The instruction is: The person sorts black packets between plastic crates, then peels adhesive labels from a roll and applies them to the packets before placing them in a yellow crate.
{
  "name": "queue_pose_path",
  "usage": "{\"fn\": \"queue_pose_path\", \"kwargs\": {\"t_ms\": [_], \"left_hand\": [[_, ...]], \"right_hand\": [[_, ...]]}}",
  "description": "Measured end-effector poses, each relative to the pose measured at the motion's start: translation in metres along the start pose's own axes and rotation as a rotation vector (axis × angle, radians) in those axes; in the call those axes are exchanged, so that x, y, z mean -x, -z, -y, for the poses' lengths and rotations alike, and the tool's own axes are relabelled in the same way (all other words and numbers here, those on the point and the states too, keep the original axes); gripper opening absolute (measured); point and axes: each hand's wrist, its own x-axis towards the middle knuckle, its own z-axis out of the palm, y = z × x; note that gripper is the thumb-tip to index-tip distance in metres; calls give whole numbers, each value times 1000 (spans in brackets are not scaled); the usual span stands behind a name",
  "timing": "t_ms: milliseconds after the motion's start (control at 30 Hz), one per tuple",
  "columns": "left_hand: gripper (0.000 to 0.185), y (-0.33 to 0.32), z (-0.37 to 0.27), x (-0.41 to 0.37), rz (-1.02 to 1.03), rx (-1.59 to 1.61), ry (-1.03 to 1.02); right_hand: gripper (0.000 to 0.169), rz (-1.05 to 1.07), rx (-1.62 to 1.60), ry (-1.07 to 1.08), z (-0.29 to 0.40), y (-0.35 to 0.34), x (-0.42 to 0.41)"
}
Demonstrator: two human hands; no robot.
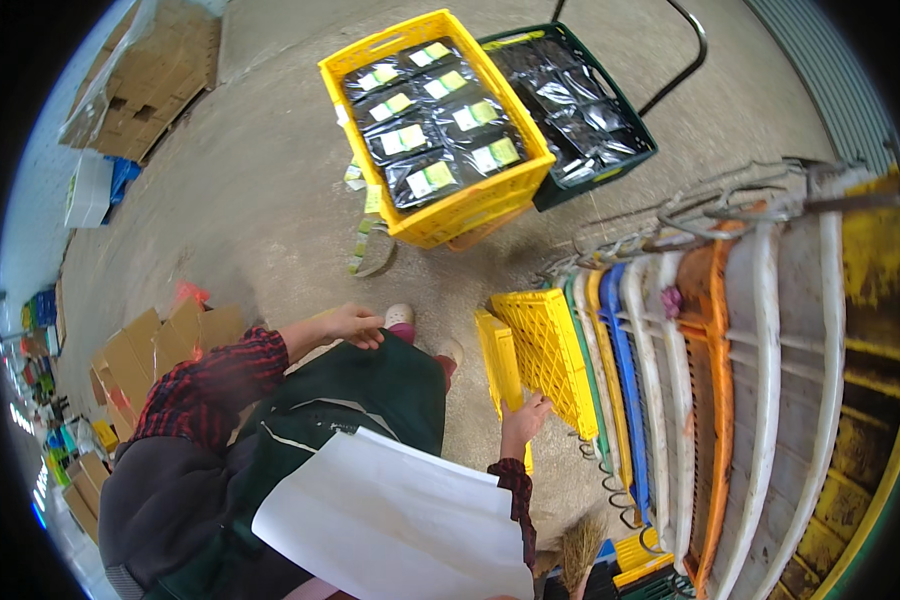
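Observation:
My left hand [354, 325] is held out over the knee of the dark green apron [412, 382], with nothing in it and the fingers loosely spread. On the right side, my right hand [525, 420] grips the edge of a yellow plastic crate [499, 352], which stands on edge against a yellow lattice-sided crate [547, 352]. White sheets of paper [397, 510] lie across my front beside the right forearm; what supports them is hidden. Ahead, a yellow crate [480, 202] holds several dark plastic-wrapped packs [420, 112] bearing printed labels.
A dark green crate [630, 161] of dark packs stands behind the yellow one, near a black tubular handle [697, 45]. Several coloured plastic crates [720, 420] form a stack on the right. Cardboard boxes [139, 360] lie at left; a label strip [361, 244] trails to the floor. A straw broom [581, 551] is lower right.

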Motion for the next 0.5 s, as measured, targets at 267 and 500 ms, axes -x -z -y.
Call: {"fn": "queue_pose_path", "kwargs": {"t_ms": [267,500], "left_hand": [[28,-10,-183,159,334,-530,-1254],[24,49,-211,318,857,-448,-1962]], "right_hand": [[39,217,189,113,46,-27,18],[35,29,27,162,166,157,76]]}}
